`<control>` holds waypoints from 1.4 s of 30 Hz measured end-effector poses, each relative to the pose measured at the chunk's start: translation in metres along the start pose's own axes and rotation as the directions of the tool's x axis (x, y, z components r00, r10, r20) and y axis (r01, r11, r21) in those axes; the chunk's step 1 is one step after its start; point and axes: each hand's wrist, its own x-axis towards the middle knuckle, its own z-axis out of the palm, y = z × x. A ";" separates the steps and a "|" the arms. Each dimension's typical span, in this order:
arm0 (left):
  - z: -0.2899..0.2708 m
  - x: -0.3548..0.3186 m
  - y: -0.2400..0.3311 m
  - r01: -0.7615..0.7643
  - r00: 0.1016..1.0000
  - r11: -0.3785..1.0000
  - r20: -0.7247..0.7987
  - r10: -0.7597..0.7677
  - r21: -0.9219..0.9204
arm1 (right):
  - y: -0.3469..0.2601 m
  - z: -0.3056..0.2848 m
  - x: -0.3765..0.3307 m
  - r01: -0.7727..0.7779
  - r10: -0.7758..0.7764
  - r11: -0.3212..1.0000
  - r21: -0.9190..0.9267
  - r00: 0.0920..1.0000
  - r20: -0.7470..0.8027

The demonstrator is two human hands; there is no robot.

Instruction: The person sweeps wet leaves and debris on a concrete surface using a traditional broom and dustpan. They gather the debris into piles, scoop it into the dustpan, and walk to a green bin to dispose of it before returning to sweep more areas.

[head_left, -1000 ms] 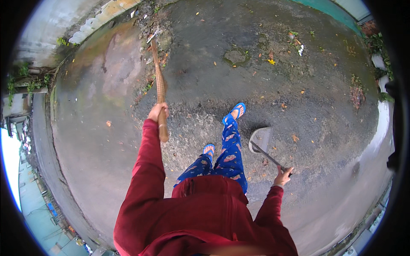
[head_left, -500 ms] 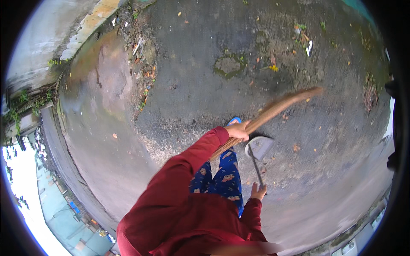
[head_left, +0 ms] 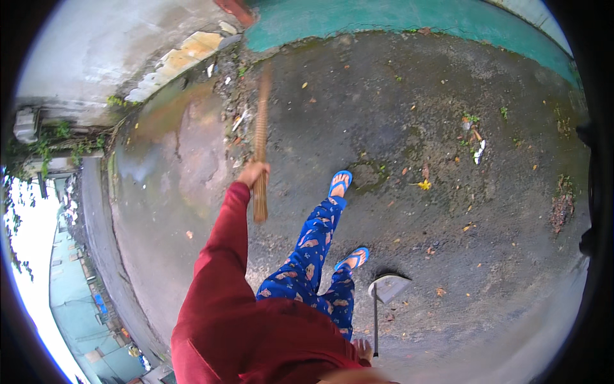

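Observation:
My left hand point(head_left: 254, 173), in a dark red sleeve, is closed round a stick broom point(head_left: 260, 137) of bundled brown bristles. The broom points away from me, its far end blurred, over a line of debris point(head_left: 240, 125) on the ground. At the lower edge, my right hand point(head_left: 362, 349) shows only partly, fingers stretched out. Close beside it stands the thin dark handle of a long-handled dustpan point(head_left: 391, 288); a small gap seems to separate them. The grey pan rests on the pavement to the right of my feet.
Wet, dark pavement point(head_left: 307, 121) spreads around my blue flip-flops point(head_left: 341, 184). A yellow leaf point(head_left: 424, 184), scattered litter and a white scrap point(head_left: 480, 152) lie to the right. Beyond runs a green-painted surface point(head_left: 384, 16); a pale wall point(head_left: 121, 45) stands at the far left.
I have stepped forward, and my left hand has swung the broom from pointing right to pointing straight ahead. My right hand now trails beside the dustpan handle; the dustpan appears nearer the lower edge.

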 end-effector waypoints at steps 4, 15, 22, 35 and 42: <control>0.045 0.123 0.041 -0.047 0.994 0.999 -0.100 0.049 0.018 | 0.001 0.048 -0.056 0.032 -0.045 0.987 -0.158 0.996 -0.080; 0.179 0.063 0.123 -0.242 0.500 0.938 0.861 -0.097 0.247 | -0.083 0.443 -0.153 0.676 -0.419 0.538 -0.504 0.732 0.537; 0.016 0.064 0.159 -0.175 0.849 0.974 0.522 0.076 0.143 | -0.098 0.509 -0.176 0.702 -0.340 0.562 -0.438 0.679 0.651; 0.161 0.236 0.225 -0.079 0.989 0.860 -0.067 0.129 0.504 | -0.092 0.302 -0.169 0.205 -0.318 0.780 -0.592 0.944 -0.092; 0.306 0.198 0.263 -0.487 0.545 0.846 0.832 0.100 0.218 | -0.196 0.443 -0.153 0.370 -0.304 0.599 -0.710 0.926 0.226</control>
